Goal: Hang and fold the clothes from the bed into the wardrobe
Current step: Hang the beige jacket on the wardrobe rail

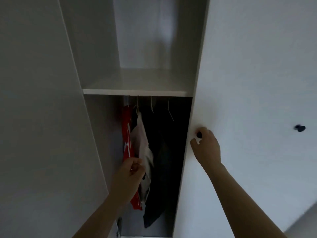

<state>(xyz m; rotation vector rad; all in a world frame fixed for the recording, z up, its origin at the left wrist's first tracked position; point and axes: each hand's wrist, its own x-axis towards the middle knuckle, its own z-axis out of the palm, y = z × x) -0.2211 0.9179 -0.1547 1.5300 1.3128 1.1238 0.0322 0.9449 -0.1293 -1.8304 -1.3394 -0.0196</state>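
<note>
Right hand (206,148): clamped on door knob (199,135), probably holding it open.
Left hand (132,170): pinches pale garment (143,140), apparently straightening its hang.

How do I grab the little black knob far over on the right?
Pinch the far knob round its sides with thumb and fingers, coming straight from the front: it is small, rounded and sticks out of the flat white panel. The right hand grips the near knob that way.
</note>
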